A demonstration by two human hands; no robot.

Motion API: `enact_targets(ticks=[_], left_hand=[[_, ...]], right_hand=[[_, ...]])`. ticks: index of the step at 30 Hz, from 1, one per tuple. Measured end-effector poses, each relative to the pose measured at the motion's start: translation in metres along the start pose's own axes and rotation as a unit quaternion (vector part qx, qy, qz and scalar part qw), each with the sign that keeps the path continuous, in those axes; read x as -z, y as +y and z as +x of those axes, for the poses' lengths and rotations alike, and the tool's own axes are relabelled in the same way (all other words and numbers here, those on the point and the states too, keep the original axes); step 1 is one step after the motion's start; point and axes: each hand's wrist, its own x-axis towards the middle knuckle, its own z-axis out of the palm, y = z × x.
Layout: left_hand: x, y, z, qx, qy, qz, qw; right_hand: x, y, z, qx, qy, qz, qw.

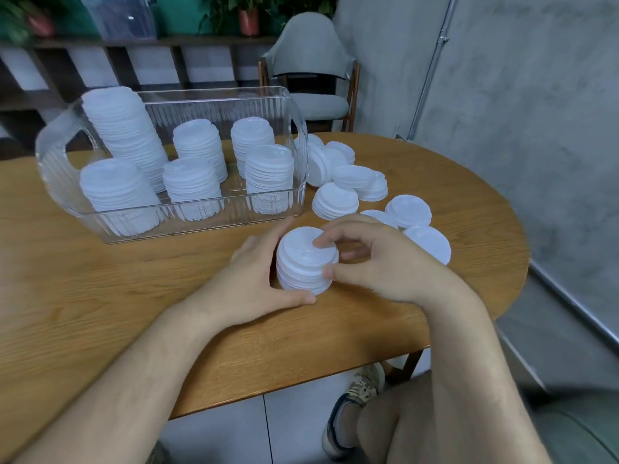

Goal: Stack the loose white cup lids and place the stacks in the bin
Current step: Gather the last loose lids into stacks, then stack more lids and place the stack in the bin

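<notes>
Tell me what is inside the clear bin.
Six stacks of white lids stand inside the clear bin, the tallest stack at its back left. The bin's floor under them is covered, and the lids per stack cannot be counted.

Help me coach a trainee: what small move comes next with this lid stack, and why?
Probably the right hand reaches for a nearby loose white plastic lid: the left hand holds the short white lid stack, lower than those in the clear bin.
</notes>
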Motion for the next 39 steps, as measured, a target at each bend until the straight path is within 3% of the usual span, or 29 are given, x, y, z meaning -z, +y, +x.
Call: enact_targets(ticks=[4, 9, 16, 21, 25, 31, 39], left_hand=[[-0.004, -0.004, -0.012, -0.015, 0.081, 0.014, 0.997], [0.003, -0.012, -0.034, -0.004, 0.121, -0.007, 0.993], [0.073, -0.002, -0.041, -0.012, 0.177, -0.057, 0.982], [0.155, 0.004, 0.002, -0.008, 0.211, -0.065, 0.975], [0.194, -0.009, 0.060, 0.009, 0.236, -0.072, 0.969], [0.198, -0.052, 0.125, 0.058, 0.302, -0.038, 0.951], [0.175, -0.083, 0.150, 0.093, 0.322, 0.004, 0.942]], right_hand=[[-0.016, 0.001, -0.002, -0.003, 0.002, 0.022, 1.000], [-0.044, -0.013, -0.004, 0.007, 0.012, 0.030, 0.999], [-0.049, -0.070, 0.030, 0.053, 0.027, 0.033, 0.998], [-0.028, -0.124, 0.112, 0.111, 0.057, -0.026, 0.992], [-0.010, -0.142, 0.186, 0.102, 0.050, -0.012, 0.994], [-0.011, -0.126, 0.271, 0.072, 0.015, -0.004, 0.997], [-0.032, -0.106, 0.302, 0.050, -0.012, -0.046, 0.998]])
